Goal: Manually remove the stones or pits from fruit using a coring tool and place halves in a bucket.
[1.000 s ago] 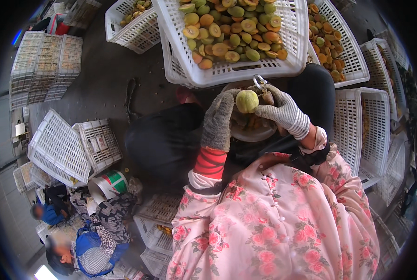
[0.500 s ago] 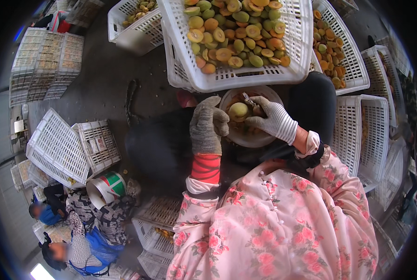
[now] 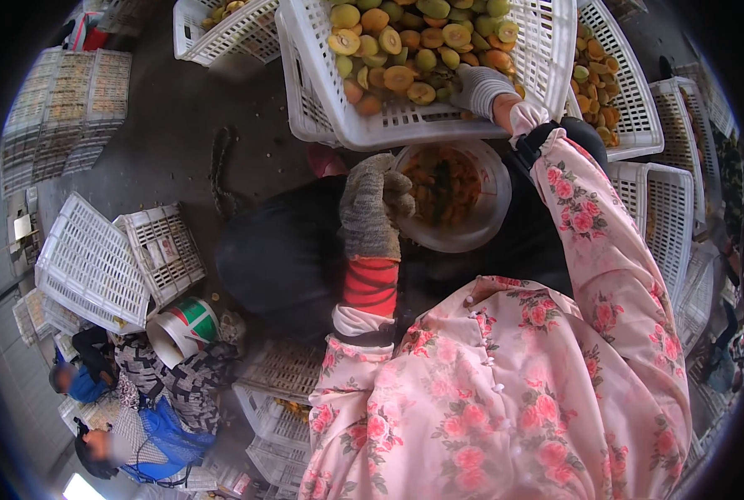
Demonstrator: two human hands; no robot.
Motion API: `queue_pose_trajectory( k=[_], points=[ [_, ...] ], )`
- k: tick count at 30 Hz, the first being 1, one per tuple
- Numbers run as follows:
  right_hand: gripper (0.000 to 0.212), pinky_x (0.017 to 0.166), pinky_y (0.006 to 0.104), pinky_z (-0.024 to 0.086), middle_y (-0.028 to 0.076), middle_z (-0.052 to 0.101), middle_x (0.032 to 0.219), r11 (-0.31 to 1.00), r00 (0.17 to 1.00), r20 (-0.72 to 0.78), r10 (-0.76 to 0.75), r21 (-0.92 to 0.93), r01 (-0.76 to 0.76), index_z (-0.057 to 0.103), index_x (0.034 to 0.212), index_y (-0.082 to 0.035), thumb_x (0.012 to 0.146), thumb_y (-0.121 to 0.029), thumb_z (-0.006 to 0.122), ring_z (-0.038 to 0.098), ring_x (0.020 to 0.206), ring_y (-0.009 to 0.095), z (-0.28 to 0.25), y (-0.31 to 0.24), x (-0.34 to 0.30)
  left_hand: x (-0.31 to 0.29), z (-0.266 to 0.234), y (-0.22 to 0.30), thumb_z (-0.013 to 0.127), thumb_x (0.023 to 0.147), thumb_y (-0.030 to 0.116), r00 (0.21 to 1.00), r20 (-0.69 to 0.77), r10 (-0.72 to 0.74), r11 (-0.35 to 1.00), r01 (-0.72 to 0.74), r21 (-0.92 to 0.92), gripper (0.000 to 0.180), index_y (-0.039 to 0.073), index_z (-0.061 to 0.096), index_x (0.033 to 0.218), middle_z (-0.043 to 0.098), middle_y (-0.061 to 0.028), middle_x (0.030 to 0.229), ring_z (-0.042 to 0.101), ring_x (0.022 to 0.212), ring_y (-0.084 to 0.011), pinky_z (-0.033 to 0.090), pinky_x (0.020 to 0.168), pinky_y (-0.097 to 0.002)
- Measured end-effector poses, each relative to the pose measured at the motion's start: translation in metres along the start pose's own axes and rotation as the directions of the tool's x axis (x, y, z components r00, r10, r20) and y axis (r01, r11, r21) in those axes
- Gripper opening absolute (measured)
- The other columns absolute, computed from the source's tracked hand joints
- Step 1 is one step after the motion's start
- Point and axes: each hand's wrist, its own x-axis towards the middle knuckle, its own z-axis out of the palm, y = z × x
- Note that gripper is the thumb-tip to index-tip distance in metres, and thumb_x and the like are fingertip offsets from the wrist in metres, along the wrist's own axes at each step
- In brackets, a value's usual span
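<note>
A white plastic crate (image 3: pixel 351 129) stands tilted in front of me, filled with green, yellow and orange apricot-like fruit (image 3: pixel 422 58), several of them cut in half. My right hand (image 3: pixel 482 90), in a striped grey-and-white glove, reaches into its near right corner. The fingertips are dark and partly hidden against the fruit, so their grip is unclear. My left hand (image 3: pixel 373 204), in a grey knit glove, is curled closed at the left rim of a whitish bucket (image 3: pixel 493 225). Whatever it may hold is hidden. Orange and dark pieces (image 3: pixel 443 183) lie inside the bucket.
More fruit-filled white crates stand at the far right (image 3: pixel 634 125) and far left (image 3: pixel 230 37). Empty-looking crates (image 3: pixel 92 262) are stacked at left, near a white-and-green pail (image 3: pixel 184 329) and seated people (image 3: pixel 155 433). A dark strap-like thing (image 3: pixel 220 167) lies on the floor.
My right hand has moved from the bucket up and away into the fruit crate. The pale fruit and metal tool seen over the bucket are out of sight. My left hand stays nearly in place.
</note>
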Motion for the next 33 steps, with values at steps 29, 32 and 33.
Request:
queue_pose_trajectory(
  k=[29,32,33],
  points=[
    [0.027,0.063,0.0405,0.051,0.018,0.064,0.079,0.827,0.91,-0.214,-0.354,0.383,0.412,0.05,0.1,-0.002,0.082,-0.019,0.062,0.062,0.075,0.038,0.014,-0.048,-0.21,-0.011,0.019,-0.021,0.035,0.097,0.03,0.952,0.282,0.116,0.993,-0.111,-0.036,0.039,0.0,0.06,0.103,0.064,-0.0092,0.095,0.061,0.085,-0.0179,0.048,0.082,-0.0283],
    [0.027,0.062,0.0412,0.051,0.018,0.064,0.079,0.87,0.931,-0.145,-0.335,0.332,0.365,0.049,0.1,-0.001,0.082,-0.017,0.061,0.062,0.074,0.038,0.019,-0.054,-0.21,-0.009,0.017,-0.024,0.036,0.096,0.03,0.94,0.276,0.2,0.972,-0.225,0.064,0.038,0.001,0.061,0.098,0.064,-0.0084,0.09,0.061,0.082,-0.0176,0.048,0.078,-0.028],
    [0.026,0.062,0.0417,0.05,0.019,0.063,0.078,0.876,0.943,-0.091,-0.319,0.353,0.33,0.05,0.102,-0.001,0.081,-0.013,0.06,0.061,0.074,0.039,0.019,-0.057,-0.21,-0.008,0.015,-0.025,0.036,0.096,0.03,0.912,0.294,0.286,0.929,-0.339,0.147,0.038,0.001,0.06,0.096,0.064,-0.0084,0.089,0.061,0.081,-0.0174,0.048,0.076,-0.0281]
  ],
)
